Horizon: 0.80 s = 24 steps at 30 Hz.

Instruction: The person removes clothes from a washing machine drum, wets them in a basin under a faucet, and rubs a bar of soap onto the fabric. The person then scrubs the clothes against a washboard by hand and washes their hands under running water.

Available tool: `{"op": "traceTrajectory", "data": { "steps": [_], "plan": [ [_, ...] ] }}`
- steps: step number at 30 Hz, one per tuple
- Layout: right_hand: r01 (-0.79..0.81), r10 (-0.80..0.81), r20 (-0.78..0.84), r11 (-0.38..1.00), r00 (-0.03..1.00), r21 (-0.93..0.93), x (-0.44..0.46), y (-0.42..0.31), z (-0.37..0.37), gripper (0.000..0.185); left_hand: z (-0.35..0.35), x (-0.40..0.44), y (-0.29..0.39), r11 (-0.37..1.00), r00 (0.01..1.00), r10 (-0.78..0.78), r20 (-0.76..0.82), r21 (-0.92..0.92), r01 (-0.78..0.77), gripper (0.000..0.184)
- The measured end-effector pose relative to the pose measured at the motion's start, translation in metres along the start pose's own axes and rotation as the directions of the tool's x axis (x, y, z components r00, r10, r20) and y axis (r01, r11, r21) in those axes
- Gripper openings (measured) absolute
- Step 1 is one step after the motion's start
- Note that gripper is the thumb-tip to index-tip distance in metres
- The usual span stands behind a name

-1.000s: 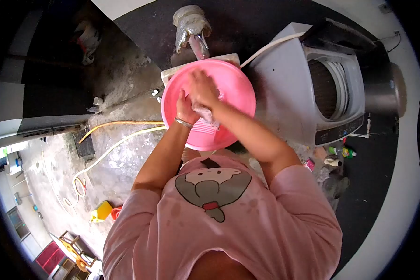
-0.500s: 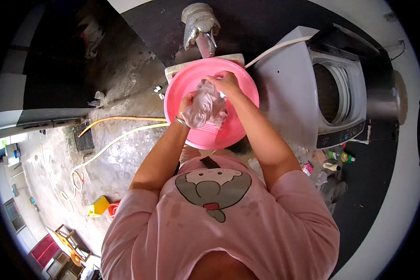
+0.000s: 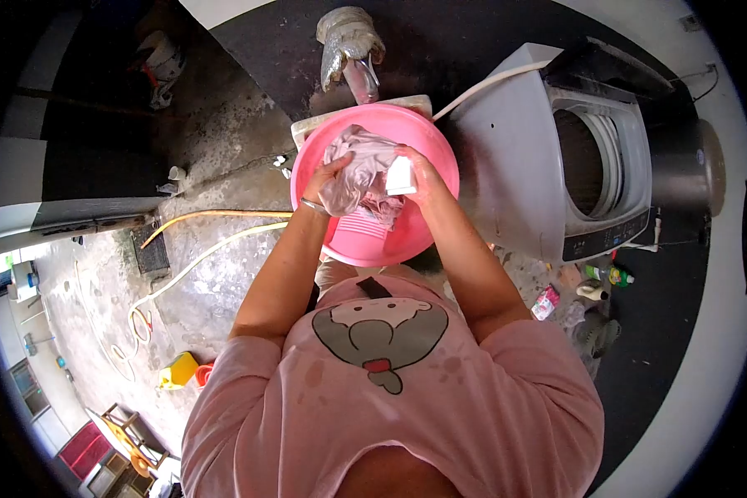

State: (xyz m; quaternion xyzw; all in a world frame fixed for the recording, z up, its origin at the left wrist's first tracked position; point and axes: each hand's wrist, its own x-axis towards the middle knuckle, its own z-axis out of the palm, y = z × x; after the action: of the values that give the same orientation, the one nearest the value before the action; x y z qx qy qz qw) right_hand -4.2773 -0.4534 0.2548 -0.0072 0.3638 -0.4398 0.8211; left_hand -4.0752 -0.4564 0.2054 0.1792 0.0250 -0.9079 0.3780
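A pale pink cloth garment (image 3: 365, 162) hangs wet and crumpled over the large pink basin (image 3: 307, 149). My left hand (image 3: 325, 181) grips it at its left side. In my right hand (image 3: 425, 176) is a white block that looks like a bar of soap (image 3: 401, 176), held at the garment's right edge. Under the cloth, a ridged pink washboard (image 3: 362, 228) leans inside the basin, with more bunched pink fabric (image 3: 383, 207) at its upper end. Some of my right fingers are hidden behind the white bar.
The basin rests on a pale stand (image 3: 307, 129), below a wrapped pipe (image 3: 353, 50). To the right is a top-loading washing machine (image 3: 506, 158) with its lid raised. A hose (image 3: 224, 236) runs over the wet floor at left, near a yellow jug (image 3: 177, 371). Bottles (image 3: 618, 277) lie at right.
My right hand has moved right and down, turning so the white bar faces up. The garment is spread more to the upper left, and more of the washboard shows.
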Motion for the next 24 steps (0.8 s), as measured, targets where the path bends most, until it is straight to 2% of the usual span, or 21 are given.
{"op": "traceTrajectory", "data": {
  "steps": [2, 3, 6, 7, 10, 13, 14, 16, 18, 20, 21, 22, 23, 24],
  "plan": [
    [0.032, -0.031, -0.016, 0.991, 0.999, 0.127, 0.021, -0.003, -0.038, 0.017, 0.009, -0.002, 0.007, 0.997, 0.994, 0.074, -0.074, 0.03, -0.072, 0.033],
    [0.123, -0.098, -0.122, 0.969, 0.988, 0.215, 0.028, -0.003, -0.044, 0.019, 0.008, -0.003, 0.011, 0.955, 0.957, 0.257, -0.135, 0.189, -0.23, 0.033],
    [0.068, -0.076, -0.214, 0.997, 0.974, -0.044, 0.038, -0.008, -0.072, 0.023, 0.01, 0.003, 0.015, 0.915, 0.893, 0.377, -0.246, 0.247, -0.318, 0.032],
    [0.063, -0.077, -0.252, 0.996, 0.965, -0.065, 0.042, -0.008, -0.079, 0.021, 0.005, 0.004, 0.018, 0.928, 0.912, 0.35, -0.213, 0.212, -0.307, 0.032],
    [0.169, -0.165, -0.046, 0.981, 0.985, 0.101, 0.025, -0.02, -0.067, 0.021, 0.007, 0.005, 0.023, 0.947, 0.936, 0.303, -0.179, 0.17, -0.274, 0.03],
    [0.066, -0.082, 0.181, 0.994, 0.98, 0.091, -0.005, -0.029, -0.015, 0.022, 0.012, 0.001, 0.02, 0.895, 0.91, 0.37, -0.186, 0.335, -0.295, 0.031],
    [-0.001, -0.024, 0.288, 0.996, 0.957, 0.084, -0.018, -0.028, 0.011, 0.03, 0.004, 0.003, 0.018, 0.905, 0.906, 0.381, -0.185, 0.275, -0.324, 0.032],
    [-0.062, 0.015, 0.318, 0.989, 0.948, 0.138, -0.03, -0.015, 0.058, 0.036, -0.016, 0.012, 0.014, 0.911, 0.897, 0.406, -0.176, 0.153, -0.382, 0.034],
    [-0.131, 0.025, 0.429, 0.966, 0.903, 0.221, -0.044, -0.006, 0.091, 0.038, -0.005, 0.011, 0.001, 0.895, 0.886, 0.446, -0.126, 0.093, -0.437, 0.039],
    [-0.222, 0.046, 0.561, 0.942, 0.827, 0.251, -0.055, -0.004, 0.106, 0.037, -0.029, 0.025, 0.003, 0.946, 0.918, 0.323, 0.229, -0.07, -0.315, 0.045],
    [-0.256, 0.04, 0.61, 0.927, 0.792, 0.273, -0.058, 0.0, 0.111, 0.036, -0.029, 0.024, -0.004, 0.93, 0.881, 0.292, 0.372, -0.327, -0.17, 0.052],
    [-0.291, 0.031, 0.657, 0.911, 0.753, 0.291, -0.062, 0.003, 0.115, 0.036, -0.029, 0.024, -0.009, 0.94, 0.89, 0.334, 0.309, -0.037, -0.34, 0.054],
    [-0.147, -0.014, 0.553, 0.958, 0.833, 0.246, -0.07, 0.007, 0.116, 0.034, -0.008, 0.019, -0.014, 0.851, 0.884, 0.391, 0.258, 0.264, -0.453, 0.056],
    [-0.096, 0.031, 0.462, 0.988, 0.886, 0.118, -0.064, 0.008, 0.103, 0.033, 0.01, 0.015, -0.018, 0.676, 0.86, 0.457, 0.226, 0.541, -0.501, 0.058]
  ]
}}
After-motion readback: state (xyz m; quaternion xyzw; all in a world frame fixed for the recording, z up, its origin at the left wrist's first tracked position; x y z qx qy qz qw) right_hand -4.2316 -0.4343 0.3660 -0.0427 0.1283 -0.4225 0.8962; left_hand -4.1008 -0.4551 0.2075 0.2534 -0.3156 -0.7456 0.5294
